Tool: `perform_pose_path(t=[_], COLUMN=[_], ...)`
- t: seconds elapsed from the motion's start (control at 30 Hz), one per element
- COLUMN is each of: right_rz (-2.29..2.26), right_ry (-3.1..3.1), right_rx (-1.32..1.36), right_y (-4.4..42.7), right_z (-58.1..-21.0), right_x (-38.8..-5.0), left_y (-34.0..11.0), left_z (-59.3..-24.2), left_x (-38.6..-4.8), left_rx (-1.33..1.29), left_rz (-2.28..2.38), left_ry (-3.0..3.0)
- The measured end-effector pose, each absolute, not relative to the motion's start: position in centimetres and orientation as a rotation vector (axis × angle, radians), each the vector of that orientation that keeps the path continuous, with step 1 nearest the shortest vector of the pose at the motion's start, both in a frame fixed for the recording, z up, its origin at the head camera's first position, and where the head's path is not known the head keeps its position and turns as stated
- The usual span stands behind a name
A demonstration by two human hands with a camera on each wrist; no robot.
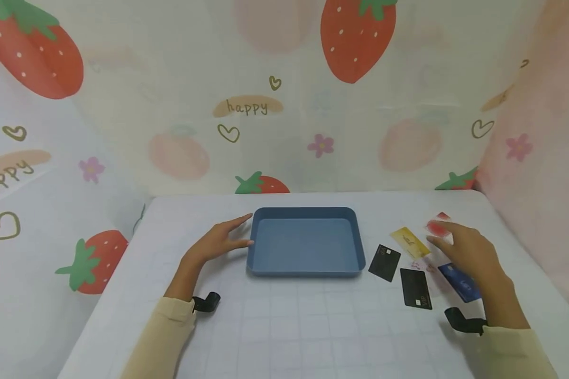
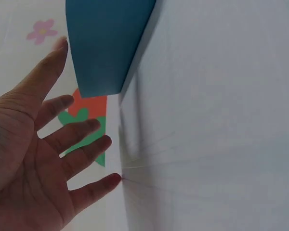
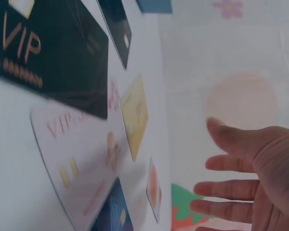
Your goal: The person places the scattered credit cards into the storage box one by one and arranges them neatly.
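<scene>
A shallow blue tray (image 1: 307,242) lies on the white table. My left hand (image 1: 219,239) is at its left side, fingers spread and holding nothing; in the left wrist view the thumb tip meets or nearly meets the tray wall (image 2: 106,48). Over the cards at the right hovers my right hand (image 1: 471,252), fingers loosely extended, gripping nothing. Near its fingertips is a red-and-white card (image 1: 440,225), partly hidden by the hand. Around it lie a gold card (image 1: 410,242), a blue card (image 1: 459,282), and a white card with pink print (image 3: 77,163).
Two black cards, one (image 1: 384,262) beside the tray's right edge and another (image 1: 415,289) nearer me, lie flat. The white card partly overlaps others. A strawberry-patterned curtain (image 1: 189,105) borders the table behind and on both sides.
</scene>
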State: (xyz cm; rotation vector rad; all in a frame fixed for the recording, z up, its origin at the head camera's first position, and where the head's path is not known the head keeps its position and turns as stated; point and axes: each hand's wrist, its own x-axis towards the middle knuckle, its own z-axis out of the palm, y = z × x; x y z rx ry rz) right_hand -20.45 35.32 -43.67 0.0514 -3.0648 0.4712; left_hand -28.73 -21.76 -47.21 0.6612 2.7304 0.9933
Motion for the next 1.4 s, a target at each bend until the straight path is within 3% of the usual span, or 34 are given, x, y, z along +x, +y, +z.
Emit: perform_pose_path(t=[0.57, 1.4], right_rz=[0.548, 0.439], right_ry=[-3.379, -3.615], right_rx=[-0.014, -0.265], right_y=[38.7, 38.3], right_z=[-43.7, -45.3], right_x=[-19.5, -19.6], left_y=[-22.0, -22.3], left_z=[-48.2, -50.4], left_x=[-29.3, -29.7], left_rx=[0.727, 0.811], left_rz=[1.115, 1.346], left_ry=[2.607, 2.474])
